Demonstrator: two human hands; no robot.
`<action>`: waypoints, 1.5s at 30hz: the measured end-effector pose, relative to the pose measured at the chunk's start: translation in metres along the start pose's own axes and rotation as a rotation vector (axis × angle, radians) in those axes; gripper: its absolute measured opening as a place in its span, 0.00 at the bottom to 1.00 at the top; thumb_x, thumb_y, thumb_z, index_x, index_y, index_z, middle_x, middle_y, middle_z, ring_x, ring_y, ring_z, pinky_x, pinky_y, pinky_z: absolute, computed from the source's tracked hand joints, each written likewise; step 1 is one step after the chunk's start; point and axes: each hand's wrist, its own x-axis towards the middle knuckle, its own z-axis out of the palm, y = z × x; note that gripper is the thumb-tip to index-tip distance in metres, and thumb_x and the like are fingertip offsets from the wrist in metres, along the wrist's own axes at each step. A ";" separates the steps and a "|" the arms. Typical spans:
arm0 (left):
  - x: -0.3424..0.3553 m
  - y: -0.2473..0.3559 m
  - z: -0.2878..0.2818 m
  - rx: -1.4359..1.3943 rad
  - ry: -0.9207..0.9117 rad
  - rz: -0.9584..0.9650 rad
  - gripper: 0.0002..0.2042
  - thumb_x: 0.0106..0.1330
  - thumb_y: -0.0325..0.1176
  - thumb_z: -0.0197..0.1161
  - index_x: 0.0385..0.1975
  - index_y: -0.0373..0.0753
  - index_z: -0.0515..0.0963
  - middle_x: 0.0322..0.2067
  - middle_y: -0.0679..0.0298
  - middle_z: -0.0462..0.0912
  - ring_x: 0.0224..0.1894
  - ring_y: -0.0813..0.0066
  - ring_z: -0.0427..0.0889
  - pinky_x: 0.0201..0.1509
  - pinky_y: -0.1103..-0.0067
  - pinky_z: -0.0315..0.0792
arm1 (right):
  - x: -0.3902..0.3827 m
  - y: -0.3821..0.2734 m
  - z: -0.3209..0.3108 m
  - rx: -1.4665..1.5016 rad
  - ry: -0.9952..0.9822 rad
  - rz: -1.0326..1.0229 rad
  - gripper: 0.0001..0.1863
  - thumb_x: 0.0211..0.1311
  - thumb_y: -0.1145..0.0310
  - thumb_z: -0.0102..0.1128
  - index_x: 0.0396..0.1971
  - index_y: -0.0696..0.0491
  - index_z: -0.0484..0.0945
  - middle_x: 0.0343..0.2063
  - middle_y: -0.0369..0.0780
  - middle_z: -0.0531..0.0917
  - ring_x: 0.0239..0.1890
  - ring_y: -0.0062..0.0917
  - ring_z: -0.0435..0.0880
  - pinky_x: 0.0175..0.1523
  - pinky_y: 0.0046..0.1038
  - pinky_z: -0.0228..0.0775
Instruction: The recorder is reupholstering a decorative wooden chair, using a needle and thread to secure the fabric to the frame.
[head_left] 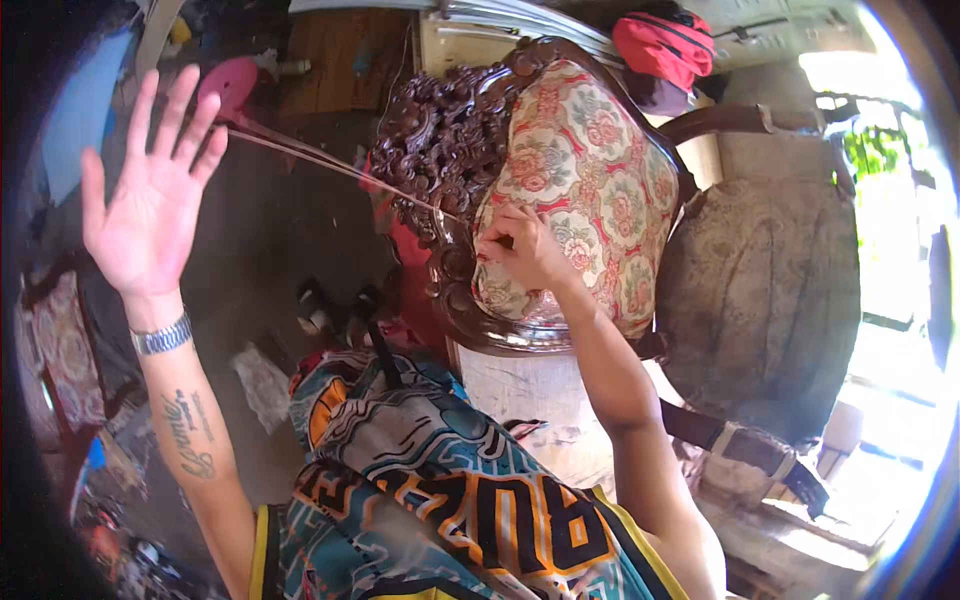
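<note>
My left hand (150,215) is raised at the left, palm showing and fingers spread. A thin pale cord (330,166), seemingly in two strands, runs taut from beside its fingers to my right hand. Whether it loops round a left finger is hidden. My right hand (528,245) is closed in a pinch at the cord's other end, against the fabric's edge. Beneath it lies a chair back with floral upholstery (600,180) in cream and red, set in a carved, glossy dark wood frame (440,130).
Right of the frame stands a worn patterned chair seat (765,290) with wooden arms (740,440). A red bag (665,50) rests behind. A pink round object (232,85) sits beyond my left hand. At far left is another floral upholstered piece (65,345), near scattered floor clutter.
</note>
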 end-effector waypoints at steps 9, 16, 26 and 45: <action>0.000 -0.023 0.012 0.030 0.003 -0.083 0.38 0.69 0.53 0.48 0.70 0.35 0.43 0.68 0.50 0.53 0.67 0.56 0.59 0.70 0.62 0.52 | -0.007 -0.030 -0.004 -0.019 0.193 -0.046 0.11 0.60 0.58 0.60 0.30 0.51 0.82 0.37 0.37 0.76 0.42 0.32 0.75 0.49 0.36 0.63; 0.000 -0.110 0.061 1.340 0.093 0.042 0.37 0.62 0.53 0.59 0.64 0.34 0.59 0.58 0.54 0.69 0.59 0.64 0.69 0.63 0.71 0.62 | -0.170 -0.076 -0.049 1.568 0.730 0.281 0.10 0.66 0.63 0.47 0.27 0.51 0.63 0.16 0.32 0.62 0.19 0.19 0.62 0.25 0.24 0.55; -0.038 -0.273 0.104 1.399 -1.032 0.091 0.12 0.60 0.39 0.61 0.36 0.37 0.75 0.31 0.59 0.72 0.27 0.67 0.79 0.21 0.73 0.76 | -0.414 -0.156 -0.055 -0.132 1.511 1.550 0.07 0.66 0.66 0.48 0.29 0.53 0.68 0.22 0.33 0.64 0.22 0.18 0.62 0.32 0.23 0.63; -0.070 -0.185 0.061 0.885 -0.127 -0.627 0.15 0.69 0.30 0.55 0.52 0.32 0.75 0.32 0.54 0.85 0.26 0.73 0.82 0.31 0.78 0.73 | -0.126 -0.053 0.084 -0.002 0.663 0.169 0.06 0.56 0.76 0.50 0.32 0.53 0.64 0.15 0.40 0.64 0.17 0.36 0.62 0.24 0.37 0.51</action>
